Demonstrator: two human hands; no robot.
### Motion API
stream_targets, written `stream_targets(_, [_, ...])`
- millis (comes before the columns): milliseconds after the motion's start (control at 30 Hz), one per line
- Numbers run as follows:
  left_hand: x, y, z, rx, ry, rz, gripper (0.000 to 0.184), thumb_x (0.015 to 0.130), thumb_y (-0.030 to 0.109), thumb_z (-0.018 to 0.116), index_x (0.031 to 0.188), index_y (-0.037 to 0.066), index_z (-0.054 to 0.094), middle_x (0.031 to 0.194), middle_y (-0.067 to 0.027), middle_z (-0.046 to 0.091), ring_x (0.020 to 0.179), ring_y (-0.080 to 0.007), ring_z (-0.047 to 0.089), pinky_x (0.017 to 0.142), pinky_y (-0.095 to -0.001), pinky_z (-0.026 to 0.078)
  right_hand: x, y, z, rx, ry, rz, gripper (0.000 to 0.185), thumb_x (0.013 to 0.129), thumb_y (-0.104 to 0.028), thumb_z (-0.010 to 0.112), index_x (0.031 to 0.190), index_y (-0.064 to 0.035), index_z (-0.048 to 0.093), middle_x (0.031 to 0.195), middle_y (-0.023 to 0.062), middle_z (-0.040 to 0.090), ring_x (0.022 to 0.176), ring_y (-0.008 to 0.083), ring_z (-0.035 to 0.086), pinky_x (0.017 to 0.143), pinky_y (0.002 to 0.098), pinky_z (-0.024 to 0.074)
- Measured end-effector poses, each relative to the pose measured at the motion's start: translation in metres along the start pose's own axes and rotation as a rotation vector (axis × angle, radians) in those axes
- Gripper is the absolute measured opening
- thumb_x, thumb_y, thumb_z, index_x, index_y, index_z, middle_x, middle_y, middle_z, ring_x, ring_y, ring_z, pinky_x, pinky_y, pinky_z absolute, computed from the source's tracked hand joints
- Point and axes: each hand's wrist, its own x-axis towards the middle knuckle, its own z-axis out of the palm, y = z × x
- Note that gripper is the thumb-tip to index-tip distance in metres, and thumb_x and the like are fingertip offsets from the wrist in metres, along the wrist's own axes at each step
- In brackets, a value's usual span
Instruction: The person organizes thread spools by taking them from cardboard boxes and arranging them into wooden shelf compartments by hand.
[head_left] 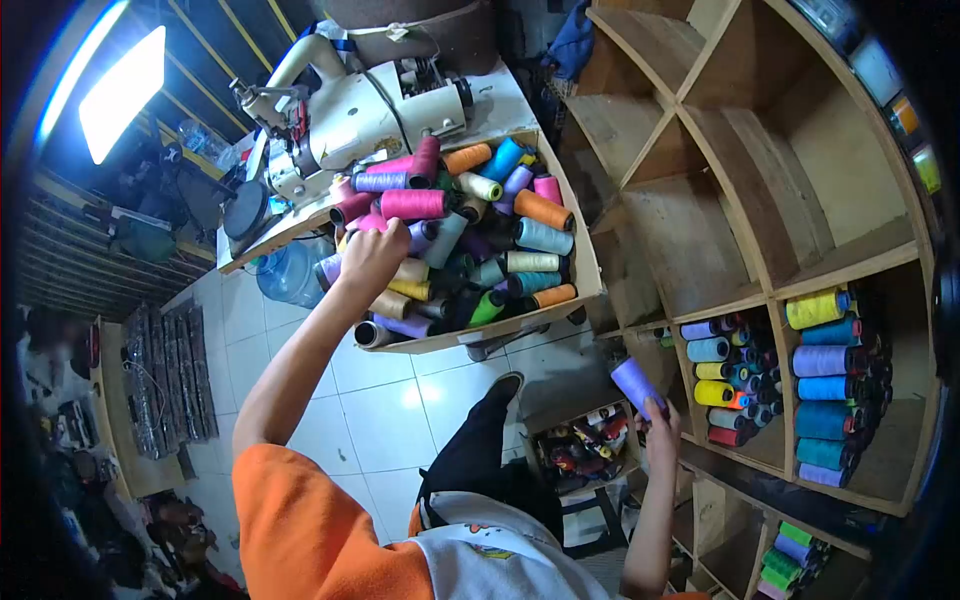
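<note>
My left hand (377, 252) reaches into a cardboard box (590, 262) heaped with thread spools of many colours. Its fingers are curled down among the spools beside a pink thread spool (413, 204); what they grip, if anything, is hidden. A purple thread spool (636, 384) is held tilted in my right hand (659, 425), gripped at its lower end, in front of the wooden shelving. Close to my left hand lie an orange spool (544, 211), a light blue spool (545, 237) and a cream spool (532, 262).
A white sewing machine (365, 115) stands behind the box. Wooden cubbyhole shelves (770, 292) fill the right side, some holding stacked spools (824, 388). A smaller box (583, 447) of spools sits low by my legs. A blue water bottle (290, 275) stands under the table.
</note>
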Motion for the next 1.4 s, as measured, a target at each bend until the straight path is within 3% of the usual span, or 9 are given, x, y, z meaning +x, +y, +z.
stream_targets(167, [0.011, 0.008, -0.087, -0.481, 0.133, -0.171, 0.027, 0.073, 0.018, 0.066, 0.098, 0.008, 0.061, 0.089, -0.0077, 0.063, 0.069, -0.0279, 0.067, 0.062, -0.0408, 0.054, -0.009, 0.026, -0.017, -0.026, 0.028, 0.065, 0.040, 0.084, -0.028, 0.069, 0.109, 0.0016, 0.056, 0.083, 0.0075, 0.060, 0.065, 0.0120, 0.057, 0.057, 0.0247, 0.0460])
stream_targets(300, [0.001, 0.041, -0.154, -0.970, 0.205, -0.165, 0.043, 0.065, 0.019, 0.078, 0.103, 0.005, 0.065, 0.094, -0.0114, 0.065, 0.084, -0.0294, 0.065, 0.075, -0.0367, 0.052, -0.019, 0.033, -0.015, 0.019, 0.032, 0.114, 0.052, 0.084, -0.029, 0.070, 0.120, 0.0034, 0.052, 0.092, 0.0089, 0.059, 0.068, 0.0117, 0.058, 0.061, 0.0252, 0.0469])
stream_targets(500, [-0.011, 0.218, -0.080, -2.025, -0.378, 0.195, 0.050, 0.066, 0.017, 0.083, 0.108, -0.002, 0.064, 0.086, -0.0082, 0.065, 0.077, -0.0149, 0.061, 0.071, -0.0289, 0.050, -0.005, 0.124, -0.052, -0.071, 0.178, 0.261, 0.041, 0.083, -0.027, 0.070, 0.113, -0.0021, 0.058, 0.093, 0.0006, 0.059, 0.077, 0.0091, 0.054, 0.066, 0.0236, 0.0439])
stream_targets(567, [-0.010, 0.289, -0.047, -2.364, -0.983, -0.089, 0.045, 0.070, 0.016, 0.081, 0.107, -0.002, 0.064, 0.081, -0.0054, 0.065, 0.065, -0.0107, 0.059, 0.061, -0.0251, 0.049, 0.014, 0.156, -0.056, -0.117, 0.253, 0.138, 0.048, 0.080, -0.026, 0.073, 0.116, 0.0010, 0.056, 0.098, 0.0056, 0.062, 0.084, 0.0110, 0.058, 0.068, 0.0254, 0.0476])
stream_targets(633, [-0.020, 0.370, 0.021, -2.615, -1.094, -0.271, 0.041, 0.075, 0.013, 0.076, 0.109, -0.002, 0.060, 0.071, -0.0055, 0.061, 0.056, -0.0111, 0.057, 0.052, -0.0254, 0.049, 0.040, 0.180, -0.057, -0.446, 0.380, 0.120, 0.040, 0.081, -0.018, 0.071, 0.112, 0.0013, 0.054, 0.101, 0.0092, 0.063, 0.089, 0.0158, 0.059, 0.078, 0.0275, 0.0481])
stream_targets(700, [-0.034, 0.443, 0.094, -2.779, -1.220, -0.513, 0.037, 0.076, 0.016, 0.074, 0.104, -0.002, 0.058, 0.065, -0.0065, 0.058, 0.052, -0.0139, 0.055, 0.050, -0.0273, 0.048, 0.078, 0.245, -0.084, -0.209, 0.353, -0.099, 0.035, 0.079, -0.013, 0.072, 0.108, -0.0013, 0.056, 0.100, 0.0074, 0.063, 0.092, 0.0156, 0.059, 0.083, 0.0289, 0.0466])
stream_targets(967, [-0.104, 0.569, 0.253, -2.536, -1.444, -0.867, 0.028, 0.078, 0.022, 0.072, 0.093, 0.005, 0.057, 0.064, -0.0042, 0.056, 0.051, -0.0139, 0.056, 0.046, -0.0290, 0.048, 0.223, 0.264, -0.114, -0.499, 0.599, -0.349, 0.044, 0.076, -0.013, 0.076, 0.114, -0.0004, 0.057, 0.103, 0.0131, 0.066, 0.094, 0.0220, 0.064, 0.083, 0.0320, 0.0484])
stream_targets(1067, [-0.095, 0.584, 0.275, -2.368, -1.446, -0.595, 0.025, 0.079, 0.020, 0.072, 0.092, 0.005, 0.058, 0.064, -0.0042, 0.056, 0.051, -0.0130, 0.056, 0.046, -0.0293, 0.048, 0.289, 0.266, -0.131, -0.690, 0.640, -0.558, 0.050, 0.072, -0.017, 0.078, 0.116, -0.0024, 0.059, 0.106, 0.0175, 0.067, 0.096, 0.0281, 0.066, 0.081, 0.0349, 0.0506])
stream_targets(1400, [-0.089, 0.593, 0.285, -2.389, -1.411, -0.724, 0.033, 0.076, 0.026, 0.075, 0.096, 0.004, 0.060, 0.064, -0.0027, 0.057, 0.052, -0.0115, 0.055, 0.047, -0.0276, 0.048, 0.351, 0.263, -0.111, -0.721, 0.714, -0.584, 0.050, 0.070, -0.016, 0.079, 0.114, -0.0037, 0.059, 0.104, 0.0185, 0.067, 0.099, 0.0311, 0.065, 0.081, 0.0373, 0.0513])
